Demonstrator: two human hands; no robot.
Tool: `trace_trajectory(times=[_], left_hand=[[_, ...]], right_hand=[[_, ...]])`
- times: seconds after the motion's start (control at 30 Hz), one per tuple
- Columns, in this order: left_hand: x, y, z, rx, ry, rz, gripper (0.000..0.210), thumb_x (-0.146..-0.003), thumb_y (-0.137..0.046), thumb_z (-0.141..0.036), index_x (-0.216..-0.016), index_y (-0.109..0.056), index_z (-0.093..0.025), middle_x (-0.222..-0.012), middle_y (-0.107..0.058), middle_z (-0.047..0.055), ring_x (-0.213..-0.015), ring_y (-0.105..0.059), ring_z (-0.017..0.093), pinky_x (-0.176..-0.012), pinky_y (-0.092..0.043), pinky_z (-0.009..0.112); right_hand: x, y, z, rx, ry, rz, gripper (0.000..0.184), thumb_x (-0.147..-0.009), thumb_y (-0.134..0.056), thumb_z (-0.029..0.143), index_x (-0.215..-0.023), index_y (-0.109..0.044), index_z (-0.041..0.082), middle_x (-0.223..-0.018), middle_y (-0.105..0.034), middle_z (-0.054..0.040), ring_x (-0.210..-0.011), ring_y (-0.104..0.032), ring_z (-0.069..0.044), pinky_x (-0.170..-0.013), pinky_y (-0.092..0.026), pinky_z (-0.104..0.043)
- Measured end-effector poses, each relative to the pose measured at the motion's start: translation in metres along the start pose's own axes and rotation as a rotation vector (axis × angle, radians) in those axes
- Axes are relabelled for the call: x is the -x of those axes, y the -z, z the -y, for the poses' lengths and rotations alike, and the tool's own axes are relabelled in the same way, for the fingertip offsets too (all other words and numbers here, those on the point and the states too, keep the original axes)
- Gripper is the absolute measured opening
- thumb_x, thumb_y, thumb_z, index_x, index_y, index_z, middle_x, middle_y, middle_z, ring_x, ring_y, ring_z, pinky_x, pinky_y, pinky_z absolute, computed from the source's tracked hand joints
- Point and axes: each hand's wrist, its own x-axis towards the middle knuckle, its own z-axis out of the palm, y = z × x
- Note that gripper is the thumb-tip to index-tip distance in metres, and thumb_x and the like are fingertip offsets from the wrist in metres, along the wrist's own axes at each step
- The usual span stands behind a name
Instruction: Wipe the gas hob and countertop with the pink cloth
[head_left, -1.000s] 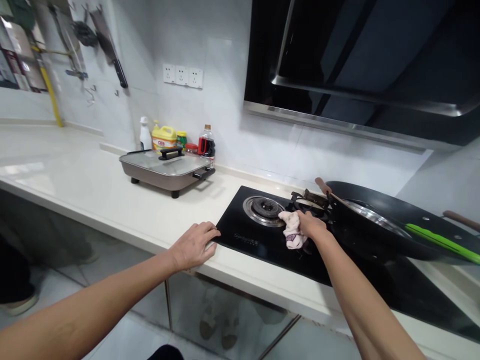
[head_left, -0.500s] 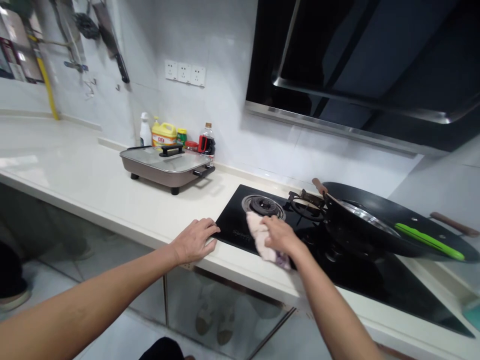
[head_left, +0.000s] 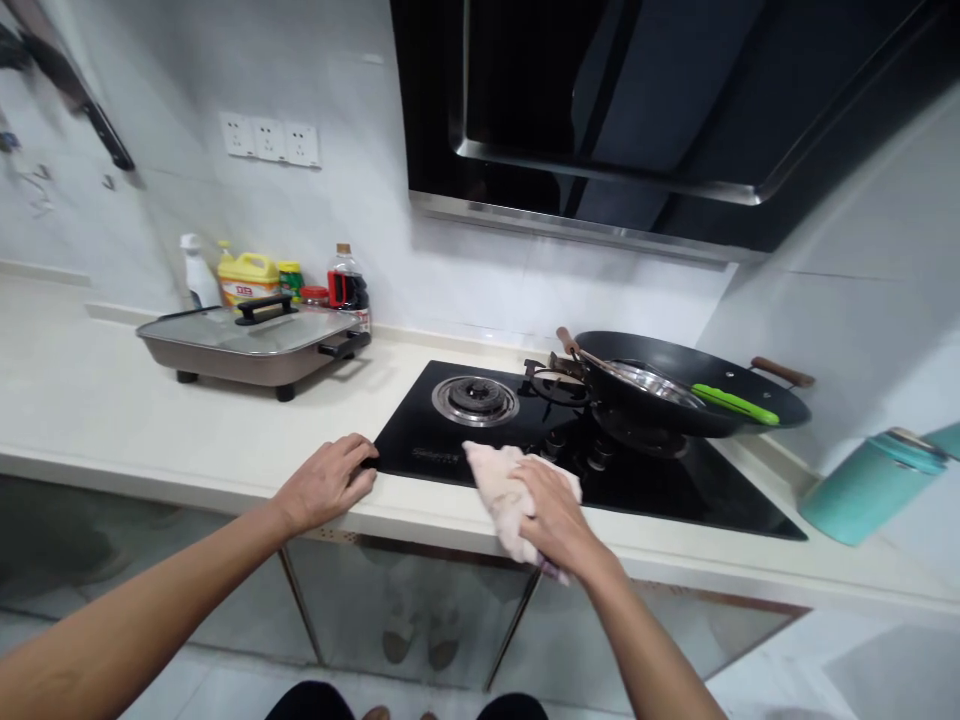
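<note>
My right hand [head_left: 553, 510] grips a pale pink cloth [head_left: 499, 490] at the front edge of the black gas cooktop [head_left: 420, 440]. The cloth lies partly on the glass and partly over the counter's front edge, with a darker corner hanging down. On the counter edge rests my left hand [head_left: 328, 485], its fingers lying loosely on the surface by the cooktop's left front corner and holding nothing. Beyond the cloth is the left burner [head_left: 475, 400], bare of its pan support. Two control knobs [head_left: 599, 455] sit right of the cloth.
A black wok [head_left: 780, 400] with a metal bowl [head_left: 656, 382] and a green-handled utensil [head_left: 735, 404] covers the right burner. Beside it, a loose pan support [head_left: 559, 385] lies on the glass. An electric pan [head_left: 225, 360] stands left; a teal canister [head_left: 874, 490] right; a range hood [head_left: 585, 215] overhangs.
My right hand has drawn the cloth back from beside the left burner to the cooktop's front edge. My left hand stays at the corner. The view has turned right, bringing in the teal canister.
</note>
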Motion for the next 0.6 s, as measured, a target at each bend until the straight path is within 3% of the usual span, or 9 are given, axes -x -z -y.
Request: trace_trajectory(times=[0.17, 0.33, 0.47, 0.6], left_hand=[[-0.002, 0.001, 0.001, -0.002, 0.008, 0.012, 0.032, -0.097, -0.046, -0.042, -0.110, -0.066, -0.021, -0.114, -0.068, 0.009, -0.105, -0.066, 0.026, -0.094, -0.052, 0.039], [-0.003, 0.001, 0.004, -0.020, 0.014, 0.020, 0.034, -0.098, -0.046, -0.046, -0.112, -0.064, -0.021, -0.115, -0.068, 0.009, -0.106, -0.066, 0.025, -0.096, -0.052, 0.038], [-0.003, -0.004, 0.014, -0.019, -0.006, 0.033, 0.036, -0.099, -0.044, -0.049, -0.114, -0.063, -0.022, -0.117, -0.069, 0.009, -0.107, -0.065, 0.026, -0.096, -0.052, 0.040], [-0.005, -0.010, 0.025, -0.034, 0.009, 0.070, 0.042, -0.097, -0.043, -0.053, -0.115, -0.065, -0.022, -0.120, -0.069, 0.009, -0.108, -0.066, 0.028, -0.098, -0.051, 0.041]], right_hand=[[0.081, 0.057, -0.103, 0.138, -0.275, -0.135, 0.057, -0.069, -0.055, 0.025, -0.126, -0.060, 0.022, -0.138, -0.063, -0.0124, -0.132, -0.053, -0.031, -0.116, -0.037, -0.046], [0.140, 0.112, -0.185, 0.350, -0.691, -0.207, 0.055, -0.076, -0.056, 0.031, -0.131, -0.059, 0.020, -0.136, -0.061, -0.0163, -0.125, -0.055, -0.034, -0.106, -0.042, -0.047], [0.170, 0.131, -0.204, 0.447, -0.962, -0.371, 0.057, -0.086, -0.052, 0.042, -0.138, -0.057, 0.021, -0.136, -0.058, -0.0184, -0.125, -0.054, -0.038, -0.104, -0.041, -0.054], [0.180, 0.124, -0.199, 0.387, -1.072, -0.754, 0.057, -0.080, -0.056, 0.044, -0.127, -0.064, 0.015, -0.122, -0.063, -0.0214, -0.116, -0.057, -0.042, -0.104, -0.041, -0.058]])
